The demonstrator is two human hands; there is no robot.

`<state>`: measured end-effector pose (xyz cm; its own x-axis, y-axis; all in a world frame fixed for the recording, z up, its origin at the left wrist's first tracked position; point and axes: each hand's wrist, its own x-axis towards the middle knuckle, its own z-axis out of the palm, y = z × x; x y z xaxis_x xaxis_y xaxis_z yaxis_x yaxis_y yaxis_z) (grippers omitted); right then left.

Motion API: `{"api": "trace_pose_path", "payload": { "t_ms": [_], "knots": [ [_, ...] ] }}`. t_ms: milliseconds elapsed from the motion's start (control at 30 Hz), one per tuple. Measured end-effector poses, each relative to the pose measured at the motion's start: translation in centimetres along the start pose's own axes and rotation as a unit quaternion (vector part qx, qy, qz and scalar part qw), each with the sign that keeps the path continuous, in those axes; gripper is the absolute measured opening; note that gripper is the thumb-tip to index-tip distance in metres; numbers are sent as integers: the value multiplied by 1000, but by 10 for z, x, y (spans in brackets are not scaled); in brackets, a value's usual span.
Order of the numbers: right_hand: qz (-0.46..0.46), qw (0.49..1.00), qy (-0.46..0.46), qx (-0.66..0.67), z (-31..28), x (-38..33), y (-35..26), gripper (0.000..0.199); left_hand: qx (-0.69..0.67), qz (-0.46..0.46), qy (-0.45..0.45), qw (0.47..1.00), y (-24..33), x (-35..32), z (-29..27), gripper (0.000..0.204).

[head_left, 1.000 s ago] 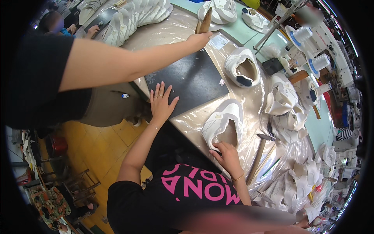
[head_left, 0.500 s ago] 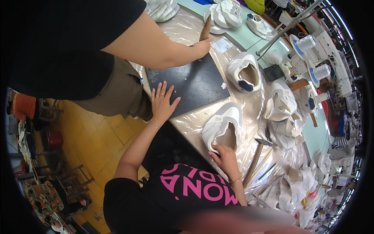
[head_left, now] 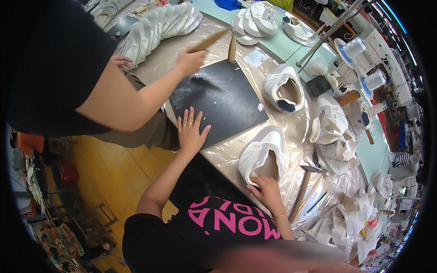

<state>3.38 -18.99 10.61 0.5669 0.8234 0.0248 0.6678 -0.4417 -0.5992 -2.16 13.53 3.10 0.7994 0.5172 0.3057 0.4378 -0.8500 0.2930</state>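
My left hand [head_left: 191,133] lies flat with fingers spread on the near corner of a black cutting mat [head_left: 223,98]. My right hand [head_left: 267,193] grips the heel edge of a white shoe upper [head_left: 264,152] that lies on the plastic-covered table [head_left: 227,157]. Another person's hand [head_left: 190,60] reaches in from the left over the mat's far corner, holding a wooden-handled tool [head_left: 210,40]. A second wooden handle [head_left: 232,48] stands just beyond the mat.
More white shoe uppers [head_left: 284,88] [head_left: 328,122] lie to the right, and a long stack of them [head_left: 159,25] at the far left. A hammer [head_left: 304,189] rests beside my right hand. A sewing machine with thread spools [head_left: 364,50] stands at the back right.
The other person's hand with the wooden-handled tool has drawn back leftward from the far table edge to the mat's corner. My two hands have stayed where they were.
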Motion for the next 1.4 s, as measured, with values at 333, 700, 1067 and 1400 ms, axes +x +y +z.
{"api": "trace_pose_path", "payload": {
  "t_ms": [333,700,1067,1400],
  "knots": [
    [40,999,-7,-16,4,4,-4,35,7,2,-28,1000,-1,2,-6,62],
    [61,993,90,-35,23,-2,0,42,-8,7,-28,1000,-2,0,-5,62],
    [24,982,182,-42,9,4,-6,32,-276,15,-112,954,20,-12,-36,30],
    [166,913,317,197,-17,19,-42,33,-812,-197,-427,345,133,-57,-46,42]
  ]
}}
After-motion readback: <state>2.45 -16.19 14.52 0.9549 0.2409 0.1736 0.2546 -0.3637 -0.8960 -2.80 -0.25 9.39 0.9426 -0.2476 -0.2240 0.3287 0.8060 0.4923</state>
